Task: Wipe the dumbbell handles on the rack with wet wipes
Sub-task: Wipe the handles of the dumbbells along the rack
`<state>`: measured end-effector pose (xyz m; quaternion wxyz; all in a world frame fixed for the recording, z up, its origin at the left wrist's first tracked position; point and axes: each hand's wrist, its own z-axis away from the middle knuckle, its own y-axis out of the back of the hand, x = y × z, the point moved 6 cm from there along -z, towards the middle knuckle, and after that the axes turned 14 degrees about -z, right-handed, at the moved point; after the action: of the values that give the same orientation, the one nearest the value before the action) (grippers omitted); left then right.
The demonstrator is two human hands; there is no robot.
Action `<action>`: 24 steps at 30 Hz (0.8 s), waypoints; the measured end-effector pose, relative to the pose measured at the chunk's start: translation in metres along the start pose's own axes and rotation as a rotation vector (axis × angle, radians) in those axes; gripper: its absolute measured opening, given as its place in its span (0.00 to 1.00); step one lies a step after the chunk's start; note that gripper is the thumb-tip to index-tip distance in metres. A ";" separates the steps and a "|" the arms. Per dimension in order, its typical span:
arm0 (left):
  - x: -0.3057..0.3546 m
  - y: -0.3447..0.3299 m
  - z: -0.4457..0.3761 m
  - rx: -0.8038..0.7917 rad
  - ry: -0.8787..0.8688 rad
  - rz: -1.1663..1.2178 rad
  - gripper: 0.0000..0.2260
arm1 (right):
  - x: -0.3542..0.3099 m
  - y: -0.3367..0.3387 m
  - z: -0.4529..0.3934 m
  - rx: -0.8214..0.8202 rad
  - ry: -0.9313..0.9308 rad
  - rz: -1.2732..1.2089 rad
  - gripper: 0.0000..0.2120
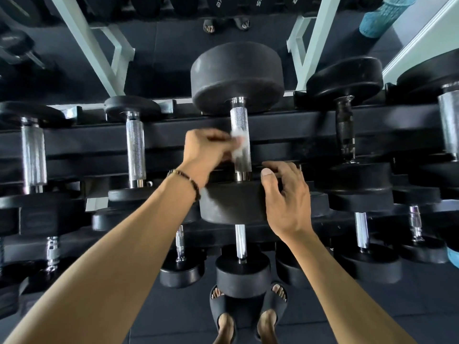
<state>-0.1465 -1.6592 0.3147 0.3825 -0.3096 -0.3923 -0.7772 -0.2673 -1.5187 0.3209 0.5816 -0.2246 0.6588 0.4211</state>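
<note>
Two hands share the job: the left hand [207, 147] pinches a wet wipe [239, 145] against the dumbbell handle [239, 142] on the rack [285, 135], while the right hand [285, 194], fingers loosely spread, steadies the near weight head [231, 204] (likely to stop rolling).

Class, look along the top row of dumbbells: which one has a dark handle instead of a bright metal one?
The dumbbell with the black handle, just right of the one that the left hand is wiping with a wet wipe. The others' handles are shiny knurled steel.
</note>
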 end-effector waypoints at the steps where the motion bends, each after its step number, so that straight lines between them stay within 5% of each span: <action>1: 0.006 0.004 -0.011 0.083 0.020 0.098 0.07 | 0.000 0.000 0.000 -0.001 0.001 -0.005 0.23; 4: 0.021 0.008 -0.031 0.185 0.035 0.196 0.07 | 0.000 0.001 -0.001 0.004 0.011 -0.011 0.23; 9: -0.003 0.002 -0.010 -0.005 0.048 0.111 0.07 | -0.001 0.001 0.000 0.019 0.017 -0.029 0.20; 14: 0.026 0.009 -0.030 0.177 0.065 0.138 0.08 | 0.000 0.002 -0.001 0.011 0.011 -0.035 0.21; 20: -0.010 0.007 0.008 -0.125 0.027 -0.250 0.04 | 0.002 0.002 -0.001 0.025 0.002 -0.045 0.19; 24: -0.001 0.010 -0.003 0.053 0.050 -0.004 0.07 | 0.000 0.002 -0.001 0.026 0.011 -0.054 0.15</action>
<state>-0.1374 -1.6652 0.3162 0.3987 -0.2788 -0.4036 -0.7748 -0.2692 -1.5183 0.3215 0.5920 -0.2371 0.6613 0.3951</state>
